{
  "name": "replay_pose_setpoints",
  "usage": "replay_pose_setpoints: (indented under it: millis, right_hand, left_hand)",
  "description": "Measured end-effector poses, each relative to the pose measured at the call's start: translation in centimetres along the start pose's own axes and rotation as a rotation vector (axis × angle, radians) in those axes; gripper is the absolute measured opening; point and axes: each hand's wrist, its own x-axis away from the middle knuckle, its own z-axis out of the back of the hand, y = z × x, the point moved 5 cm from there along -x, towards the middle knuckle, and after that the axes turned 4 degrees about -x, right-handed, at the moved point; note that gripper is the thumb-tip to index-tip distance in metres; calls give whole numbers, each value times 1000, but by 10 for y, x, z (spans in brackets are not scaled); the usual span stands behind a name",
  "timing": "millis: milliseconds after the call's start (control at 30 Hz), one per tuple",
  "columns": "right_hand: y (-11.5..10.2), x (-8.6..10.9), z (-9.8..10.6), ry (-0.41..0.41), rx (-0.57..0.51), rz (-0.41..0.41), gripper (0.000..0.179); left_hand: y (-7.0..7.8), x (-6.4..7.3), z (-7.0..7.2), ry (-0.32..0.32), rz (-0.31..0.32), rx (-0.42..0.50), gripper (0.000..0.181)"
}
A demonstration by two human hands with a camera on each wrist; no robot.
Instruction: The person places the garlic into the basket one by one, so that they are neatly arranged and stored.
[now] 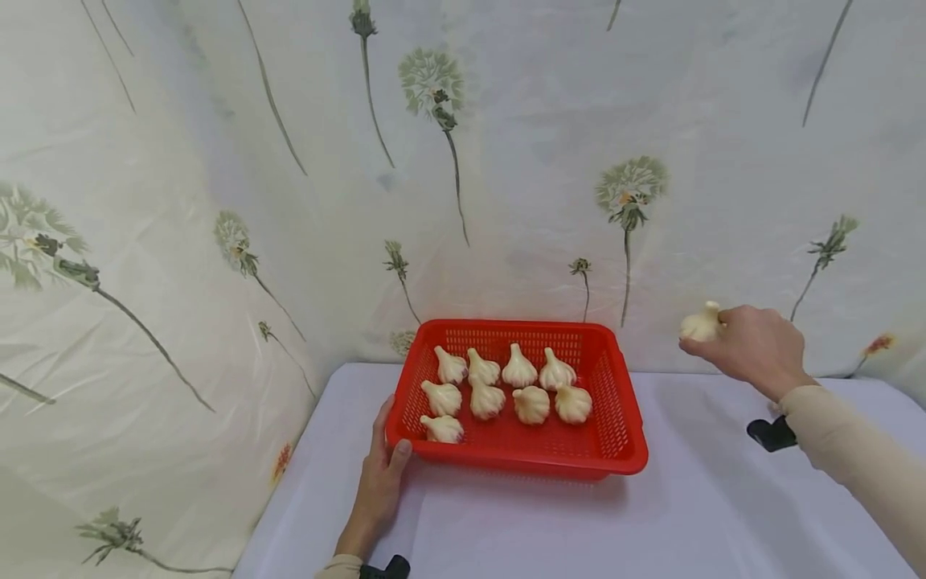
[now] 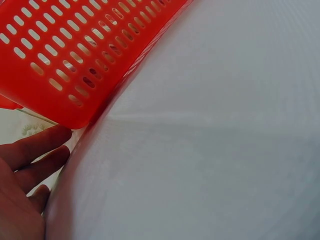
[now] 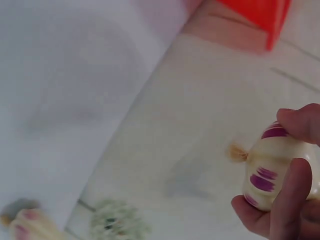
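Note:
My right hand (image 1: 763, 346) holds a garlic bulb (image 1: 700, 323) up off the table, to the right of the red plastic basket (image 1: 506, 460). In the right wrist view the thumb and fingers grip this garlic bulb (image 3: 262, 175), whose skin has purple patches and whose pale root end sticks out. Inside the basket several garlic bulbs (image 1: 531, 404) lie in rows, mostly toward the back and left. My left hand (image 1: 379, 482) rests at the basket's front left corner, thumb at the rim. In the left wrist view its straight fingers (image 2: 42, 145) reach the basket's lower corner.
Another garlic bulb (image 3: 32, 227) appears at the lower left of the right wrist view. A white cloth (image 1: 499, 531) covers the table. A dandelion-print curtain (image 1: 521, 201) hangs behind and to the left, close to the table's back edge.

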Motion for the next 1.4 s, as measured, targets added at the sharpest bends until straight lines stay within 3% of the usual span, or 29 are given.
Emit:
replay_pose_setpoints:
  millis: [300, 667, 900, 1067, 1200, 1300, 1400]
  right_hand:
    - [-69, -18, 2, -72, -121, 57, 65]
    - [-136, -16, -28, -203, -274, 161, 68]
    - [-172, -9, -57, -279, -313, 364, 64]
    - [-192, -6, -76, -392, -356, 409, 70]
    - [-211, -2, -89, -489, -379, 491, 68]
    - [-222, 0, -95, -523, -395, 554, 64]
    - [-227, 2, -103, -553, -418, 560, 64]
  left_hand:
    - [1, -2, -1, 5, 12, 26, 65]
    - [41, 8, 7, -8, -18, 0, 65]
    - [37, 9, 8, -10, 5, 1, 66]
    - [37, 10, 10, -21, 13, -8, 66]
    - [38, 10, 11, -14, 9, -20, 65]
    - [39, 9, 11, -9, 1, -15, 65]
    - [39, 8, 10, -6, 0, -5, 65]
